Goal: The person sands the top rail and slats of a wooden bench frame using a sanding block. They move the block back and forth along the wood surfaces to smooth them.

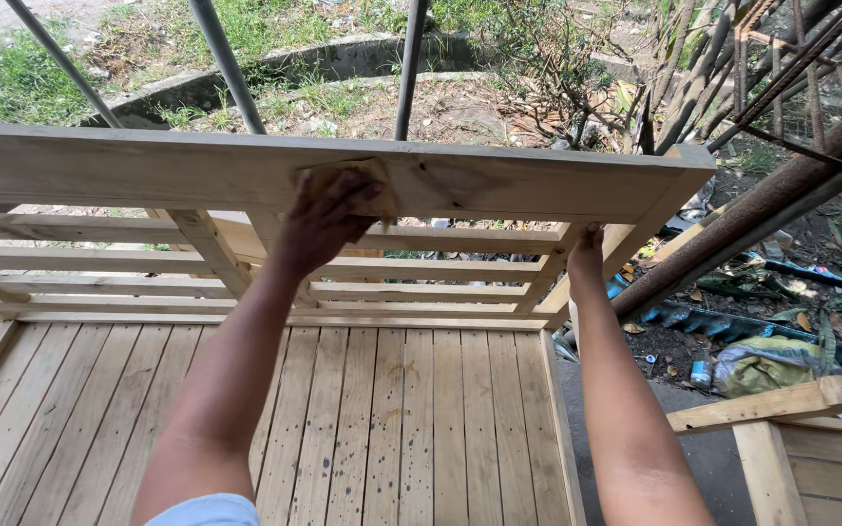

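The left hand (328,216) presses a brown piece of sandpaper (358,180) flat on the top rail (499,185) of a wooden crate frame (421,292). Its fingers are bent over the paper, holding it down. The sandpaper sits at about 12 o'clock from that hand. The right hand (587,248) is at 3 o'clock from the left. It grips a slanted wooden brace (550,268) under the rail, fingers curled around it.

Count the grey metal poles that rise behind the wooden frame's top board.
3. One pole slants at the far left, a second pole leans just right of it, and a third pole stands near the middle. More may be hidden by the board.
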